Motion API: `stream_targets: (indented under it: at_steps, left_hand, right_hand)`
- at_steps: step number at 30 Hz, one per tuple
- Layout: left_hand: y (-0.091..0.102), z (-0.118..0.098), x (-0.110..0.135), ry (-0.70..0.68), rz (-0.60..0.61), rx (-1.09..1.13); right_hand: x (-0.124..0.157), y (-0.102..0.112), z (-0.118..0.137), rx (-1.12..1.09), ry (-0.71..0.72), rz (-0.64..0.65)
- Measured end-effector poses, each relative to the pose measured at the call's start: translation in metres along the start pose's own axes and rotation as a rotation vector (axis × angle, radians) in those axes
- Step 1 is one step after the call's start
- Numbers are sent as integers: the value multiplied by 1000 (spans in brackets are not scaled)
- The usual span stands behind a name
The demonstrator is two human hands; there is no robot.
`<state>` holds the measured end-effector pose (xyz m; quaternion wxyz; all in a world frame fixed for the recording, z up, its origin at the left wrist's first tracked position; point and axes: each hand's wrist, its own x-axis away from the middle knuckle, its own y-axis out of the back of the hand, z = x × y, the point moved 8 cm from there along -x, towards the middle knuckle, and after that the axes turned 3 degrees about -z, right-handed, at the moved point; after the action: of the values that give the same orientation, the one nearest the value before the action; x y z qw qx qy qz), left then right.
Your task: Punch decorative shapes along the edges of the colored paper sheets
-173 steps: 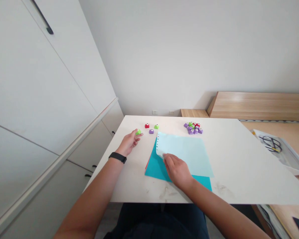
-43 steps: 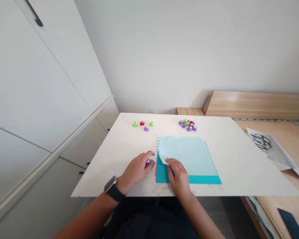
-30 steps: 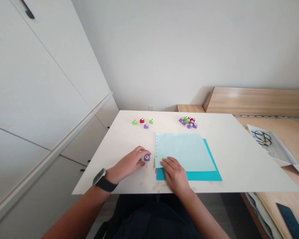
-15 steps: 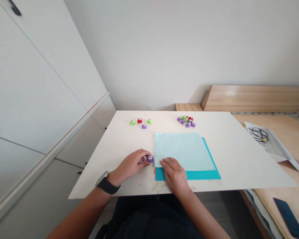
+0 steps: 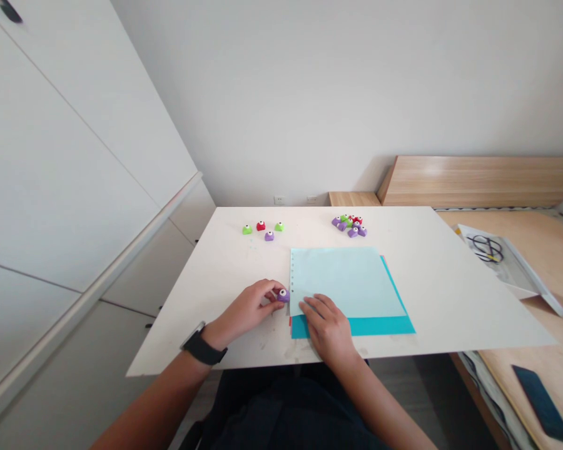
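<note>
Worktop (image 5: 460, 294): white, spans most of the lower view, cabinet (image 5: 70, 144) on its left, bed (image 5: 560, 262) on its right. Dark phone (image 5: 543, 403) lies on the bed side.

Paper: teal sheet (image 5: 380, 326) near the front edge, thin red strip (image 5: 290, 321) peeking out at its left. Pale blue sheet (image 5: 347, 281) on top, offset toward the back so teal shows along the front and right.

Right hand (image 5: 329, 328): fingers extended, slightly spread, resting on the pale blue sheet near its front left corner. Nothing gripped.

Left hand (image 5: 248, 312): black-strapped watch (image 5: 201, 345) on wrist. Thumb and fingers pinched, gap only as wide as the purple piece (image 5: 284, 296) between them.

Cluster of pieces (image 5: 349, 225), purple, green and red, at the back, behind the paper. Four loose ones back left: two green (image 5: 247, 229), one red (image 5: 261, 225), one purple (image 5: 269, 235).

Held purple piece: small, rounded, single white eye with dark pupil on top. Sits at the pale blue sheet's left edge, in line with the row of small holes (image 5: 293, 270).
</note>
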<state>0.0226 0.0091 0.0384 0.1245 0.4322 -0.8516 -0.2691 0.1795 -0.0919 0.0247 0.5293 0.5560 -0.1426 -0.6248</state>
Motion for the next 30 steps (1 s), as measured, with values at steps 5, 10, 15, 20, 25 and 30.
stream_targets:
  at_steps: [5,10,15,20,25,30]
  left_hand:
    - [0,-1,-1,-9,-8,-10]
    - [1,-1,-2,4,-10,-13]
    - [2,3,-2,4,-8,-22]
    - [0,4,-3,-3,10,-21]
    - [-1,3,-4,-1,11,-6]
    - [-1,3,-4,9,6,8]
  right_hand:
    - [0,0,1,15,16,9]
    - [-1,2,2,32,15,-6]
    - [0,3,0,19,-5,-26]
    - [1,2,1,15,11,-5]
    - [0,2,2,35,11,-10]
    - [1,1,1,38,-6,-7]
